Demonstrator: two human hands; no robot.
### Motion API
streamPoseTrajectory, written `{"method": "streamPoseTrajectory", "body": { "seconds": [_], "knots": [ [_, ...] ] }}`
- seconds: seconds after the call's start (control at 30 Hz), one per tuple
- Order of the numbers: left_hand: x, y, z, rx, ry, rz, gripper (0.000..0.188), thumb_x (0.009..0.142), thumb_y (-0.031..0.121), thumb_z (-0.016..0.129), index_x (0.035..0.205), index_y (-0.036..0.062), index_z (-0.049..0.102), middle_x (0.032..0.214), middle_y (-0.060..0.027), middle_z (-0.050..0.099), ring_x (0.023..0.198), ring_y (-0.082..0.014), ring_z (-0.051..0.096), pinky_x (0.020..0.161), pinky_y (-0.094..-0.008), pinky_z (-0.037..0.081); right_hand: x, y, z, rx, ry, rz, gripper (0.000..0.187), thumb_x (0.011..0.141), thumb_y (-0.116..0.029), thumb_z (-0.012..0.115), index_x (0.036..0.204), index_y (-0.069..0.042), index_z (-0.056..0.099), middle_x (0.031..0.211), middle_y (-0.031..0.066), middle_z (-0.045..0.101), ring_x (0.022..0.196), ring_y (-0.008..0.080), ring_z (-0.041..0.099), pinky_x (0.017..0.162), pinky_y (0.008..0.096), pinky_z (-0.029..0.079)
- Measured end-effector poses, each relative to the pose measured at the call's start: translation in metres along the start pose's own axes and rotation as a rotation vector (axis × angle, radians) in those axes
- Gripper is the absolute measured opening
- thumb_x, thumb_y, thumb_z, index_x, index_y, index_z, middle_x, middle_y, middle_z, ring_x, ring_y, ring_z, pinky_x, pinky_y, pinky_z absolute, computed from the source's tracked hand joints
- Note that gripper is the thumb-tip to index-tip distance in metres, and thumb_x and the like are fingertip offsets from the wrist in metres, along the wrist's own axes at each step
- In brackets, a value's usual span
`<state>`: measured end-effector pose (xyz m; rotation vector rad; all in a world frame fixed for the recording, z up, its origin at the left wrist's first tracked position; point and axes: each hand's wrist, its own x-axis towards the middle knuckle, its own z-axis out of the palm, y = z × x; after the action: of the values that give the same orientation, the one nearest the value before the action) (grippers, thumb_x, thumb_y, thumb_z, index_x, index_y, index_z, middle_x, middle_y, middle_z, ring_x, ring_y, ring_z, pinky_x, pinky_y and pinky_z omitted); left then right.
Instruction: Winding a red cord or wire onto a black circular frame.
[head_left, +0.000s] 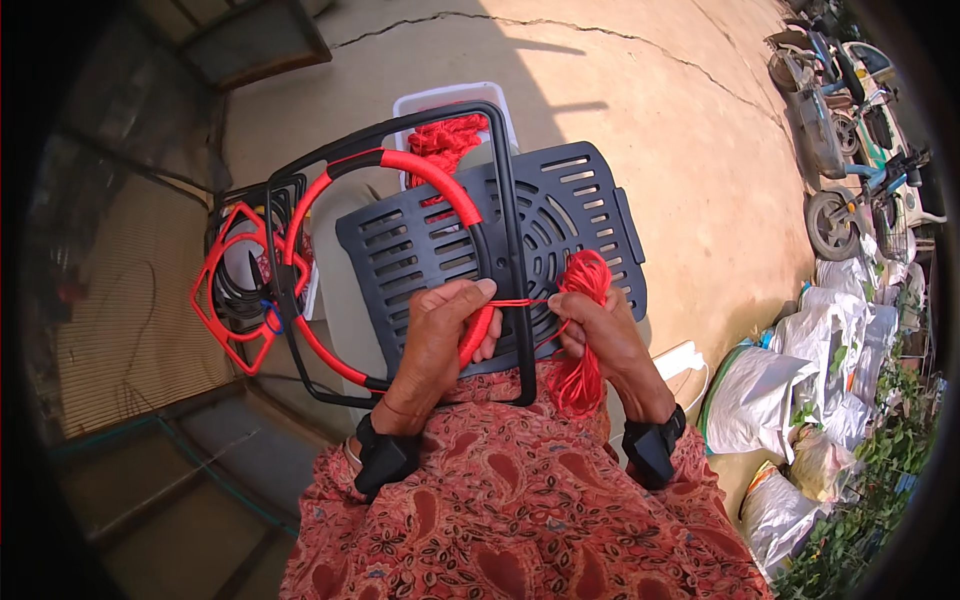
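Observation:
A black, rounded-square metal frame (508,190) with an inner ring (440,178) rests upright in front of me, leaning over my lap. Red cord wraps most of the ring, leaving short black stretches bare. My left hand (432,335) is closed around the ring's lower right side, its thumb pressing against the cord. From there a taut red strand (520,302) runs across the outer frame to my right hand (610,335). That hand is closed on a loose hank of red cord (580,375), whose loops stick out above and below the fingers.
Beneath the frame lies a dark grey slotted plastic panel (410,235). Behind it, a white tub (405,103) holds more red cord (445,140). More black frames and a red-wrapped frame (208,285) stand at left. White sacks (760,400) and parked scooters (835,215) line the right.

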<state>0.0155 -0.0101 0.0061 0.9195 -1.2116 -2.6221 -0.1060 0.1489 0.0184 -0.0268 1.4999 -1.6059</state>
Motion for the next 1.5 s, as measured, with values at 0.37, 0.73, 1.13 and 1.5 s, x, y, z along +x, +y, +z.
{"method": "streamPoseTrajectory", "body": {
  "seconds": [0.37, 0.73, 1.13, 1.5],
  "knots": [
    [0.005, -0.014, -0.009, 0.027, -0.024, 0.041, 0.016, 0.091, 0.012, 0.063, 0.085, -0.0034, 0.064, 0.067, -0.011, 0.063, 0.047, -0.0145, 0.057, 0.041, -0.0239, 0.044, 0.003, 0.001, -0.006, -0.018, -0.009, 0.025, 0.021, 0.085, -0.01, 0.062, 0.066, -0.009, 0.053, 0.052, -0.0044, 0.041, 0.043, 0.0052, 0.037, 0.04, 0.0241, 0.029],
    [0.004, -0.01, -0.01, 0.146, 0.008, -0.048, 0.028, 0.095, 0.02, 0.056, 0.079, -0.0018, 0.064, 0.061, -0.0079, 0.061, 0.044, -0.0115, 0.054, 0.04, -0.0234, 0.042, 0.007, 0.004, -0.008, -0.097, -0.018, 0.095, 0.023, 0.085, -0.007, 0.06, 0.065, -0.01, 0.05, 0.051, -0.0034, 0.042, 0.041, 0.0068, 0.039, 0.039, 0.0256, 0.03],
    [0.002, -0.013, -0.015, 0.167, -0.036, -0.017, 0.028, 0.095, 0.02, 0.056, 0.079, -0.0022, 0.063, 0.064, -0.0101, 0.062, 0.045, -0.013, 0.055, 0.041, -0.0234, 0.041, 0.004, -0.009, 0.011, -0.246, 0.139, -0.112, 0.027, 0.089, -0.024, 0.068, 0.074, -0.004, 0.058, 0.053, -0.0016, 0.05, 0.043, 0.0076, 0.045, 0.042, 0.0239, 0.036],
    [0.004, -0.015, -0.015, 0.067, 0.006, -0.043, 0.023, 0.096, 0.019, 0.055, 0.095, -0.0036, 0.06, 0.066, -0.0133, 0.063, 0.044, -0.0152, 0.055, 0.039, -0.0243, 0.041, 0.011, -0.001, 0.007, -0.363, -0.087, -0.034, 0.021, 0.089, -0.019, 0.066, 0.074, -0.006, 0.06, 0.056, 0.0, 0.055, 0.048, 0.0076, 0.052, 0.046, 0.0243, 0.038]
  ]
}}
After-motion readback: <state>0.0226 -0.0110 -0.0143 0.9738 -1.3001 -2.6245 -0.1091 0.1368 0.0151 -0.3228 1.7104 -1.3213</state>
